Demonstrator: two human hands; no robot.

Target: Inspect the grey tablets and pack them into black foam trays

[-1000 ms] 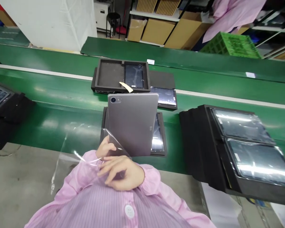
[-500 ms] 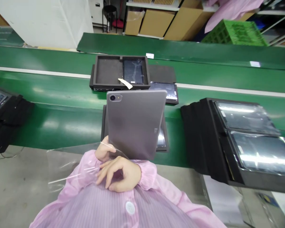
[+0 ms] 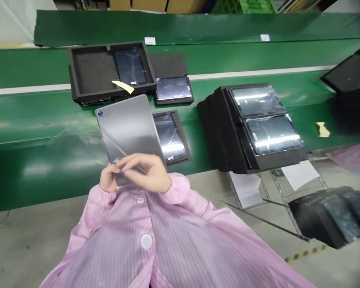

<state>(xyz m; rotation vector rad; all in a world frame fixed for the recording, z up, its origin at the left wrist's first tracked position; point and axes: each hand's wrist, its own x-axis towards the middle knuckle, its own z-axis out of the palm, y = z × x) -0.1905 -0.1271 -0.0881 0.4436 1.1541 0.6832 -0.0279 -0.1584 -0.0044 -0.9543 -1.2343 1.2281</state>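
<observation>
A grey tablet (image 3: 129, 128) stands tilted in front of my chest, its back and corner camera facing me. My left hand (image 3: 108, 182) grips its lower left edge. My right hand (image 3: 147, 172) lies across its bottom edge, fingers curled and pinching a thin clear film (image 3: 114, 142) that still clings to the tablet's back. Behind the tablet a black foam tray (image 3: 180, 136) holding a wrapped tablet lies on the green conveyor belt (image 3: 33, 132).
A two-slot black foam tray (image 3: 90, 72) sits further back on the belt, with another wrapped tablet (image 3: 174, 89) beside it. A stack of black trays (image 3: 222, 124) with two wrapped tablets stands at right. A wire rack (image 3: 291, 188) and more black trays (image 3: 333, 216) are lower right.
My view has swung down and right. The tablet has tilted left and come lower. The large loose film at my left is gone from view; my right hand has moved up onto the tablet's bottom edge.
</observation>
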